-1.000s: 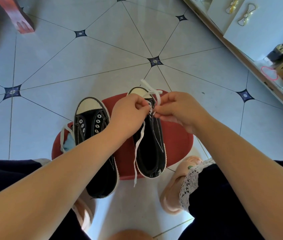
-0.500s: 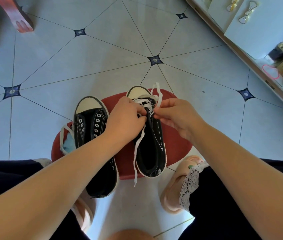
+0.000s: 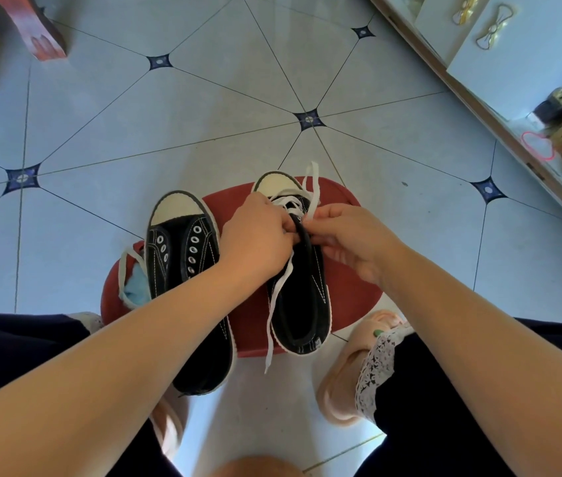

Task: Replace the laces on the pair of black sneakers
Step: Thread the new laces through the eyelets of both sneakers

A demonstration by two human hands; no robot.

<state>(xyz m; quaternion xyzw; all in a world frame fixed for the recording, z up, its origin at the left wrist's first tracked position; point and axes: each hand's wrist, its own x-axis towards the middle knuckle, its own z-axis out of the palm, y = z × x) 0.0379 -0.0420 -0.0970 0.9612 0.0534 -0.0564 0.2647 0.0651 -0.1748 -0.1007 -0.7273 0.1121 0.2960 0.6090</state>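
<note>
My left hand [image 3: 255,235] and right hand [image 3: 351,235] each pinch the white lace [image 3: 277,290] over the right sneaker [image 3: 301,290] on the red stool [image 3: 348,280]; the left sneaker [image 3: 183,256] sits unlaced beside it.

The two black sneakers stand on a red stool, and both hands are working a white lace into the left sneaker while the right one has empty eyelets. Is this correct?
Not quite. In the head view the left hand and right hand work the white lace on the right sneaker; the left sneaker has the empty eyelets. Both stand on the red stool.
</note>
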